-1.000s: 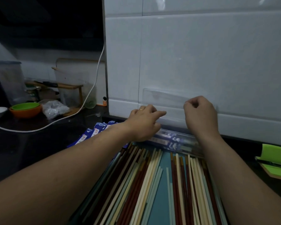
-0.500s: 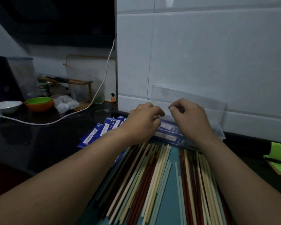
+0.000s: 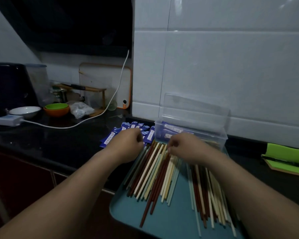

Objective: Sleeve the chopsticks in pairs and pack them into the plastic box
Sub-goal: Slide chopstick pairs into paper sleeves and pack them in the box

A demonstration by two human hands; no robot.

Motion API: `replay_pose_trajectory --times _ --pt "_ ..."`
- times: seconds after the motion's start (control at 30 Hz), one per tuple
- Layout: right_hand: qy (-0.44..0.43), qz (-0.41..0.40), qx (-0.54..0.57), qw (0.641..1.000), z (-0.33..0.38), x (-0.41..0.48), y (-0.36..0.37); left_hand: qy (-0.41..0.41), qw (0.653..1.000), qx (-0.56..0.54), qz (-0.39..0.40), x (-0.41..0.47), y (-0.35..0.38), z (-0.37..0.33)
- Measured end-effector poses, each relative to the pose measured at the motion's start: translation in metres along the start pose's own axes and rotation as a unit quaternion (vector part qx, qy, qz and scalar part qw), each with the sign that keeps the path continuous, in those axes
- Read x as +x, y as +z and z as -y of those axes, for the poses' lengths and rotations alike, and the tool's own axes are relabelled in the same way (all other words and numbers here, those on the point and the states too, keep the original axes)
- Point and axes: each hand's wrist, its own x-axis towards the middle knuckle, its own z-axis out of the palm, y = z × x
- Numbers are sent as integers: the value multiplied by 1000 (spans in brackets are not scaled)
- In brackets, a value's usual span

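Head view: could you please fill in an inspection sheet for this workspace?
Surface: dark counter with a teal tray.
Job's things: loose chopsticks on the tray; blue sleeves left of the plastic box, which is open with sleeved pairs inside.
Clutter: bowls, plastic bag, green notebook.
Grippers: left hand over the sleeves, right hand at the chopstick tips, fingers curled; grip unclear.
Cables: white cable across the counter.
Surroundings: white tiled wall, cutting board.
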Motion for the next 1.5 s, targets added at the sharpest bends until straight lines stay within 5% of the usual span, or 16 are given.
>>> replay_pose_trajectory --times 0.93,1.23,1.5 --pt "143 5 127 982 5 33 36 -38 984 49 169 -8 13 -42" --pt "151 -7 163 975 2 34 39 -29 980 116 157 -4 20 -58" --pt "142 -10 171 975 -3 30 38 -53 981 32 181 0 18 -51"
